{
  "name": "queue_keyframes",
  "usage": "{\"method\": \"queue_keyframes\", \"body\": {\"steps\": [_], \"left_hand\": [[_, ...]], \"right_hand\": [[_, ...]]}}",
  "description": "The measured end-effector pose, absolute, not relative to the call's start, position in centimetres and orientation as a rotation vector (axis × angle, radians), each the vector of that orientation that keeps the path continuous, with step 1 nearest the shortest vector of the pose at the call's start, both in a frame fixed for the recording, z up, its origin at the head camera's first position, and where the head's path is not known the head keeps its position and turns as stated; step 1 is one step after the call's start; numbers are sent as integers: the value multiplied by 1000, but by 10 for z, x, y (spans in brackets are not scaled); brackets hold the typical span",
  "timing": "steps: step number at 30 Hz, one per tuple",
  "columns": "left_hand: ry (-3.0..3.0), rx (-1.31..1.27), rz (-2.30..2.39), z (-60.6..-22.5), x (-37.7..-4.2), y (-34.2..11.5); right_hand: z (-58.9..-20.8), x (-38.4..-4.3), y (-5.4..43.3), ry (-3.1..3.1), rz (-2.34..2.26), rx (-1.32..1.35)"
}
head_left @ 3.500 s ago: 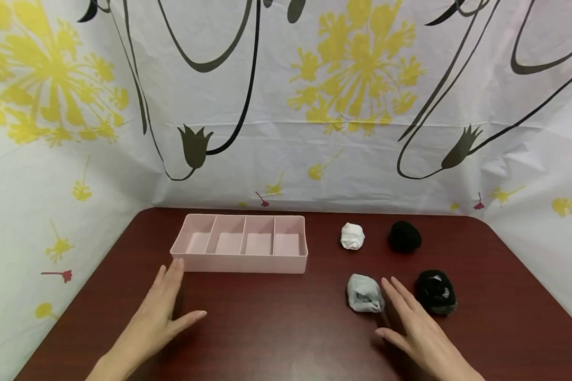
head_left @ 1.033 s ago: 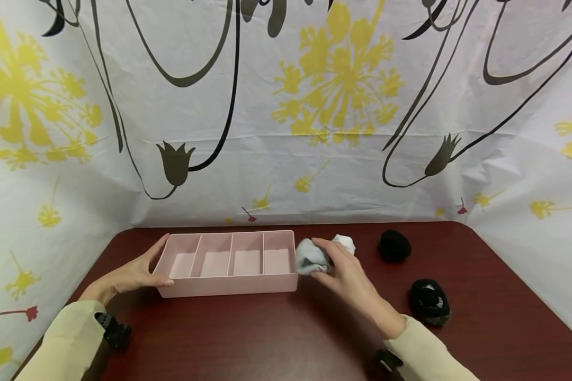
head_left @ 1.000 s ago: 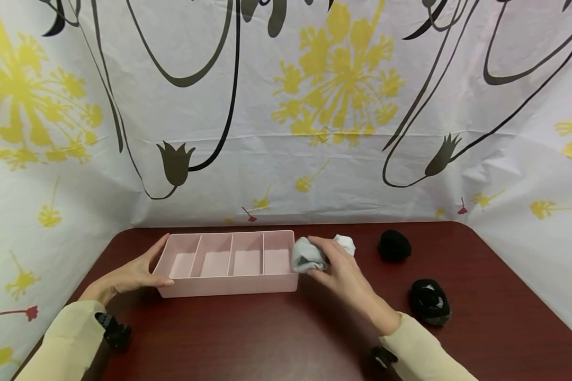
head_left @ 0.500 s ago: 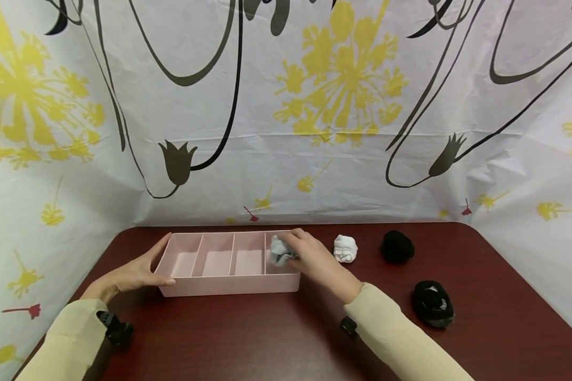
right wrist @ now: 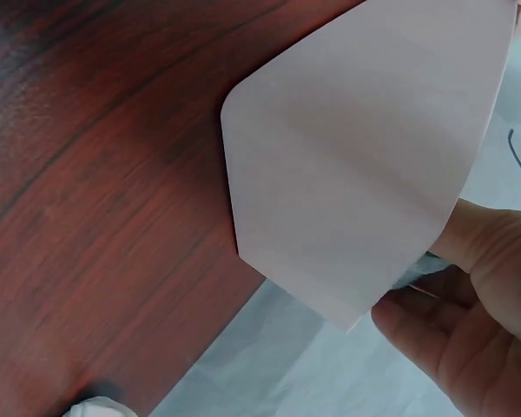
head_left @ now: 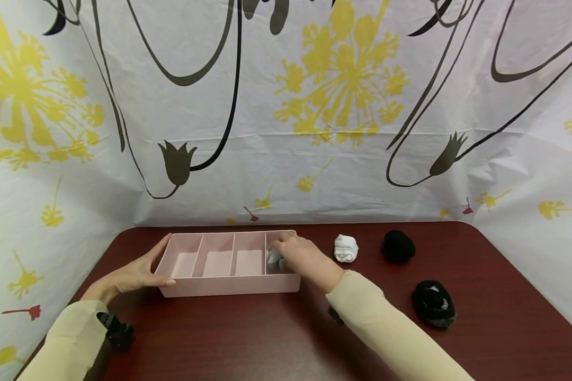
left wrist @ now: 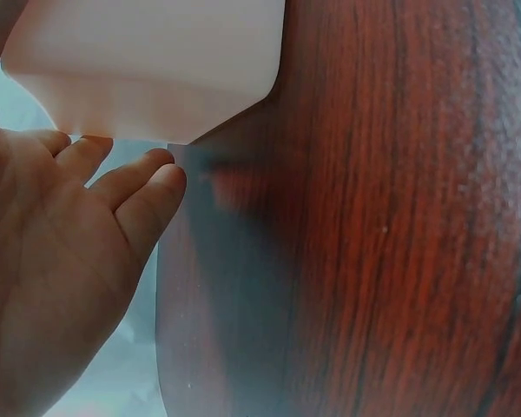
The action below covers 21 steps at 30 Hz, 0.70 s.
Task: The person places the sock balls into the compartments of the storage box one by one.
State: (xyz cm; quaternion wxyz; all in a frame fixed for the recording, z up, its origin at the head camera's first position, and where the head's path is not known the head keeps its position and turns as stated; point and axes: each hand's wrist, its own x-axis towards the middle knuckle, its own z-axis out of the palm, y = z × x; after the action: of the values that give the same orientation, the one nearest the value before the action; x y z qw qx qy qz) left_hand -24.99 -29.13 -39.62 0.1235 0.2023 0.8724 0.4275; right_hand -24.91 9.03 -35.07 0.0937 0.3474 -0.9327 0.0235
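A pink divided storage box [head_left: 231, 286] stands near the back of the table, left of centre. My left hand [head_left: 132, 275] holds its left end, thumb along the front wall and fingers at the far corner; the left wrist view shows those fingers [left wrist: 152, 195] by the box wall. My right hand [head_left: 302, 256] reaches into the rightmost compartment and grips the rolled-up grey sock [head_left: 275, 259], mostly covered by the hand. In the right wrist view the fingers [right wrist: 417, 334] bend over the box rim, with a sliver of grey fabric [right wrist: 421, 268] between them.
Right of the box lie a rolled white sock [head_left: 346, 248], a black balled-up sock [head_left: 398, 246] and, nearer, a shiny black bundle with a grey part [head_left: 434, 304]. A patterned white sheet [head_left: 248, 185] rises behind the dark red table [head_left: 229, 338].
My right hand has picked up the grey sock from the table and carried it left, down into the rightmost compartment. The left hand has come to the box's left end and stays there.
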Motion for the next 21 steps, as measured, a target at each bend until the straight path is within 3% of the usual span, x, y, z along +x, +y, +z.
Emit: {"method": "queue_keyframes", "body": {"steps": [14, 21], "left_hand": [[2532, 584, 1255, -396, -249, -290], [2532, 574, 1257, -396, -249, -291]], "right_hand": [[-354, -254, 79, -2864, -241, 996], [-353, -255, 94, -2876, 88, 1091]]}}
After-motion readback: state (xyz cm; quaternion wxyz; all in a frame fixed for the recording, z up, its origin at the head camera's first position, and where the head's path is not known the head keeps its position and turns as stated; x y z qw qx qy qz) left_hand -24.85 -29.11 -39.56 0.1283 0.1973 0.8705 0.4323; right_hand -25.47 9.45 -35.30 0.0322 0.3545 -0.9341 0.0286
